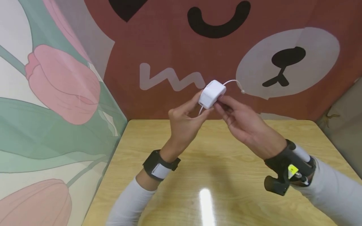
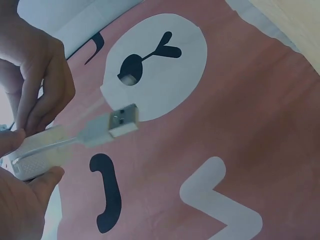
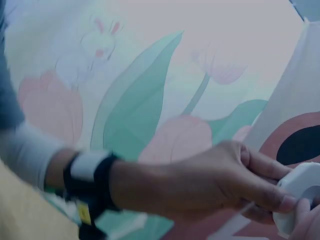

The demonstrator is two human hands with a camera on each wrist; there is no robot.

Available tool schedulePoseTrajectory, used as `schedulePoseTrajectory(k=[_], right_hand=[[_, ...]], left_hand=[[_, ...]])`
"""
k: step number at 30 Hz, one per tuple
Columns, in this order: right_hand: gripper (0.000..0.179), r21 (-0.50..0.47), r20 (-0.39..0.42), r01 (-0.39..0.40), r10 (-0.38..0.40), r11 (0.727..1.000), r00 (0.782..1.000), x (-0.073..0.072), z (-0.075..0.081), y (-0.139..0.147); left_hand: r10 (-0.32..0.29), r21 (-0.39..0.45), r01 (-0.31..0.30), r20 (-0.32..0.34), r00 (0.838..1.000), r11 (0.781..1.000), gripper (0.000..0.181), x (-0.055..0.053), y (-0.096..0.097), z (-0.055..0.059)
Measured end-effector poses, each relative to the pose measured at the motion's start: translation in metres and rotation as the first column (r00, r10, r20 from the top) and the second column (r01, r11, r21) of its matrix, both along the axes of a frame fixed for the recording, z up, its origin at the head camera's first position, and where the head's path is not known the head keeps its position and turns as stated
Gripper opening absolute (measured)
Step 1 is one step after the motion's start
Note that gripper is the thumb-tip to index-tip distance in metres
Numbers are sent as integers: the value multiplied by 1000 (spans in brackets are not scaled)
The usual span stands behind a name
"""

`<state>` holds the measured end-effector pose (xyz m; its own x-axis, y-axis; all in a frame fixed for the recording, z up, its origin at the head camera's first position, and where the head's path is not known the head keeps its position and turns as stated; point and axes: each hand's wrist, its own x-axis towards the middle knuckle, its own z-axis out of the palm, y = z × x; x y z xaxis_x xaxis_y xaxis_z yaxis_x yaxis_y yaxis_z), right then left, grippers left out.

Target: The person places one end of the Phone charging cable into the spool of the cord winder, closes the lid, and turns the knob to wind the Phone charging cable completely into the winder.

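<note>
A small white box with rounded corners and a ribbed face (image 1: 213,93) is held up above the table, in front of the bear-print cloth. My left hand (image 1: 185,121) grips it between thumb and fingers from the left and below. From the right, my right hand (image 1: 246,124) has its fingertips curled at the box's lower right side. A round recess shows on that side in the right wrist view, with a fingertip (image 3: 302,215) at it. A thin white cable (image 1: 233,80) runs from the box. The left wrist view shows a USB plug (image 2: 117,125) in front of the box.
A light wooden table (image 1: 226,194) spreads below both hands, with a bright light reflection near its front. Behind it hangs the brown bear-print cloth (image 1: 158,103). A tulip-print cloth (image 1: 62,135) stands along the left. Each wrist wears a black strap (image 1: 161,164).
</note>
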<state>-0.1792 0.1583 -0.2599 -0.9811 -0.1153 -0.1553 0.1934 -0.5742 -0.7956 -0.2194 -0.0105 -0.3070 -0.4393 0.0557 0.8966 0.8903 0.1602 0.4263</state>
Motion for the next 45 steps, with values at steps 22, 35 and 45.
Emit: schedulePoseTrajectory(k=[22,35,45], right_hand=[[23,11,-686,987,719,162,-110,-26,-29,24],[17,334,-895,899,394,282,209,-23,-26,18],[18,247,-107,92,-67,965,992,-10,-10,9]], left_hand=[[-14,-53,23,157,988,998,46,3,-6,4],[-81,-46,89,153,985,995,47,1,-4,1],[-41,-36,45,106,993,998,50,0,3,-3]])
